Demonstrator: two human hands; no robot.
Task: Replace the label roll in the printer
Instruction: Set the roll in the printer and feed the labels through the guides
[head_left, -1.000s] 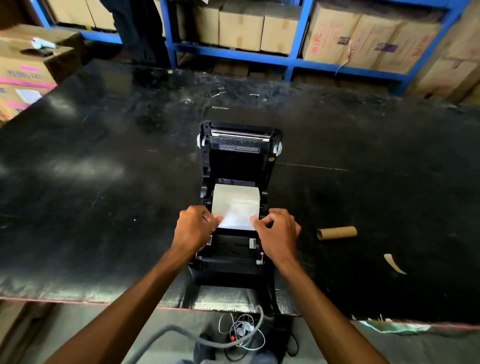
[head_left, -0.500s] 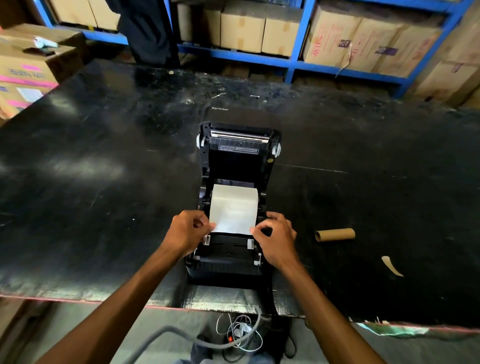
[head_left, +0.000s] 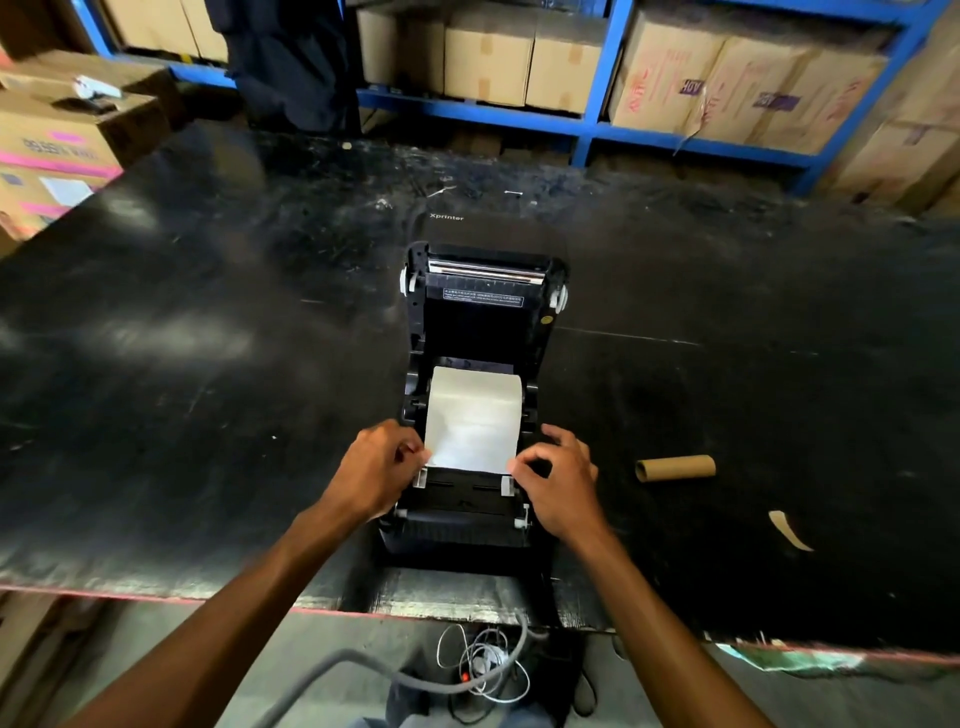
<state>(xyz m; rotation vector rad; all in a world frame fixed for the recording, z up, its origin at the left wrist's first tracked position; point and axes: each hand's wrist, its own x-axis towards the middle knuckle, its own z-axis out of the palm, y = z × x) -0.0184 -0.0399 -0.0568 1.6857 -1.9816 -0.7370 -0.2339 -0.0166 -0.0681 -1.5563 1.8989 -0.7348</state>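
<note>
The black, scuffed desk (head_left: 208, 364) carries all items. At its far left corner stand brown cardboard boxes with pink tape (head_left: 57, 150).

Near the middle of the desk's near edge sits the black plastic label printer (head_left: 483, 332), its lid raised and tilted back. The white label roll (head_left: 475, 410) lies in the open bay, its loose end drawn forward toward the front of the printer.

The left hand (head_left: 376, 470) rests at the left side of the printer; its fingers (head_left: 415, 452) pinch the left near corner of the white label strip. The right hand (head_left: 561, 483) rests at the right side; its fingers (head_left: 522, 462) are curled and touch the right near corner of the strip, but whether they grip it cannot be told.

Right of the printer, well apart from it, a brown cardboard tube core (head_left: 675, 467) lies on its side. Nearer the desk's near right edge lies a small curved tan paper scrap (head_left: 789, 530).

Below the near edge hang a grey cable and white wires (head_left: 483, 670).
</note>
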